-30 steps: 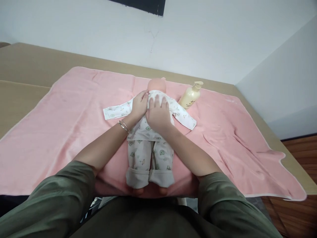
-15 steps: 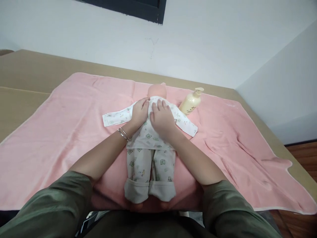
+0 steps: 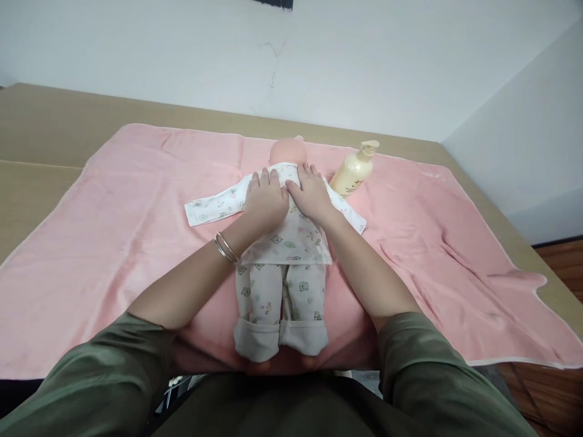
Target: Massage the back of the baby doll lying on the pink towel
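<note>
- Left hand (image 3: pixel 265 201): nearly flat, palm down on the doll's printed top (image 3: pixel 286 243), gripping nothing.
- Right hand (image 3: pixel 313 193): open, thumb spread, also on the top.
- Doll (image 3: pixel 288 152): beneath both hands, on pink blanket (image 3: pixel 150 200).

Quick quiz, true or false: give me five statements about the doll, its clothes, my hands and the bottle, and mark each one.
1. The left hand and right hand both rest on the doll's shirt. True.
2. The pump bottle is in the left hand. False: the pump bottle is on the pink blanket.
3. The trouser cuffs are turned up. True.
4. Bangles circle the right wrist. False: the bangles are on the left wrist.
5. The shirt is short-sleeved. False: its sleeves are long.
</note>
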Tool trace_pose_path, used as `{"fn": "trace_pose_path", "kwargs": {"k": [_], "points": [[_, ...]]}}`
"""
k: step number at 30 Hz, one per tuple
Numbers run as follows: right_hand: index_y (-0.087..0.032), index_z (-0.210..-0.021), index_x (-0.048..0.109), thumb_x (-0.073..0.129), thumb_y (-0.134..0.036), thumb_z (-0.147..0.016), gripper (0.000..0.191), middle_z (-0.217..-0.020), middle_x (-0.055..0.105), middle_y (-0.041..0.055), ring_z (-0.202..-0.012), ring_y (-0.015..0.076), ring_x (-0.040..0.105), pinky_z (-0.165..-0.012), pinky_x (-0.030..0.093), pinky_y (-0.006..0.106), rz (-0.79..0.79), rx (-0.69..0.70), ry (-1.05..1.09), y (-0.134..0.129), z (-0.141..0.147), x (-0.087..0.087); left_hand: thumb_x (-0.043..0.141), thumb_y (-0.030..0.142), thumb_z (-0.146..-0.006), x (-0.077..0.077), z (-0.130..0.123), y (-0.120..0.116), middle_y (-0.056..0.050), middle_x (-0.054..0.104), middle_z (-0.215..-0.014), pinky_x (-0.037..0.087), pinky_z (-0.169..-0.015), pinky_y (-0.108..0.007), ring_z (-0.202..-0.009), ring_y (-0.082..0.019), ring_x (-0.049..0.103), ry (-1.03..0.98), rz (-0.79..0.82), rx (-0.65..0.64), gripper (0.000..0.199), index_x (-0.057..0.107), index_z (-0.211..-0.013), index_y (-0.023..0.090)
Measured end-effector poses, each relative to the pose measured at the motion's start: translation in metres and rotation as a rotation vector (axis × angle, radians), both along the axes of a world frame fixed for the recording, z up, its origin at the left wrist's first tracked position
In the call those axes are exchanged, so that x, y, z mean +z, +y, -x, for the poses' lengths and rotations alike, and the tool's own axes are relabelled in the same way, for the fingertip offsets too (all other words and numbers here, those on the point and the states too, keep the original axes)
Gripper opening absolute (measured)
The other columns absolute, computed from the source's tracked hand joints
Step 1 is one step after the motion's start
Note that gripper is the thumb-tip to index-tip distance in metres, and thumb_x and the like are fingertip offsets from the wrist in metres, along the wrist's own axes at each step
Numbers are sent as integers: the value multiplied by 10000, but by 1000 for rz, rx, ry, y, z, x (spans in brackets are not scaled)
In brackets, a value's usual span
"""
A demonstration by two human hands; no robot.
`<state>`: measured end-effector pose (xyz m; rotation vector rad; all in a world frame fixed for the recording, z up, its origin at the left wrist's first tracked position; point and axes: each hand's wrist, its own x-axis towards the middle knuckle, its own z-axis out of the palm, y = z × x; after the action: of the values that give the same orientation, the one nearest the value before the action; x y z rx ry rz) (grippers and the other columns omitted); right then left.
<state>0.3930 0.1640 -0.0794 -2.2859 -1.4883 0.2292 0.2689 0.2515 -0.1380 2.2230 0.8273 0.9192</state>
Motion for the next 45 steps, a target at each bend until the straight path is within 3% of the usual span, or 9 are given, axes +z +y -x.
{"fn": "trace_pose_path", "kwargs": {"k": [3, 12, 16, 21, 24, 33, 38, 42, 45], "points": [[11, -1717, 329, 394, -400, -1097, 747, -1790, 322, 225, -1699, 418, 264, -1407, 220, 574, 23, -6, -45, -2, 4, 4, 489, 379, -1006, 5, 3, -1, -261, 523, -1678, 169, -1422, -610, -1674, -416, 345, 84, -35, -93, 619, 584, -1520, 46], [159, -1635, 364, 343, -165, -1067, 654, -1730, 353, 348, -1678, 418, 319, -1403, 242, 559, 67, 142, -325, -29, 68, 5, 294, 351, -1056, 26, 4, 22, -219, 679, -1532, 426, -1314, -517, -1453, -328, 618, 260, -10, 29, 602, 643, -1455, 65], [93, -1580, 492, 327, -143, -1049, 604, -1680, 489, 274, -1648, 356, 392, -1396, 279, 503, 6, 158, -230, -19, 44, 2, 304, 287, -1070, 36, 5, 1, -229, 657, -1555, 398, -1333, -508, -1508, -326, 571, 354, -115, 111, 549, 640, -1441, 61], [17, -1501, 595, 289, -404, -1138, 635, -1574, 602, 268, -1506, 384, 550, -1310, 383, 549, 10, -33, 3, 1, -10, 4, 279, 216, -1078, 60, 11, -40, -295, 661, -1510, 404, -1318, -480, -1489, -358, 587, 529, -250, 85, 557, 627, -1419, -52], [13, -1548, 557, 269, -423, -1151, 657, -1623, 553, 276, -1562, 397, 491, -1335, 322, 581, 48, -52, -29, 0, -9, 6, 279, 148, -1053, 62, 12, -49, -309, 648, -1516, 361, -1339, -491, -1523, -380, 550, 597, -329, 40, 548, 626, -1408, -85], [182, -1627, 358, 331, -166, -1065, 662, -1715, 355, 374, -1671, 442, 324, -1399, 244, 555, 100, 121, -309, -31, 68, 9, 317, 412, -1087, 45, 15, 13, -238, 738, -1358, 536, -1151, -522, -1282, -371, 684, 398, -49, 3, 552, 690, -1312, 73], [130, -1648, 366, 343, -320, -1098, 711, -1749, 342, 320, -1688, 406, 294, -1403, 238, 559, 30, 110, -140, -14, 29, 4, 288, 341, -1090, 48, 12, -1, -260, 699, -1446, 475, -1239, -507, -1388, -365, 639, 444, -104, 66, 576, 635, -1415, 16], [33, -1676, 378, 366, -461, -1107, 753, -1763, 364, 255, -1680, 366, 324, -1406, 194, 575, -10, 70, 31, 1, -17, 0, 304, 292, -1090, 48, 9, -33, -299, 498, -1680, 309, -1378, -515, -1622, -394, 429, 498, -160, 104, 645, 450, -1596, -80], [22, -1650, 426, 327, -483, -1129, 732, -1740, 408, 257, -1660, 369, 362, -1391, 233, 555, 14, 42, 23, 1, -21, 2, 311, 290, -1087, 45, 8, -39, -271, 459, -1723, 288, -1391, -536, -1660, -395, 372, 472, -163, 98, 645, 429, -1626, -44]]}}
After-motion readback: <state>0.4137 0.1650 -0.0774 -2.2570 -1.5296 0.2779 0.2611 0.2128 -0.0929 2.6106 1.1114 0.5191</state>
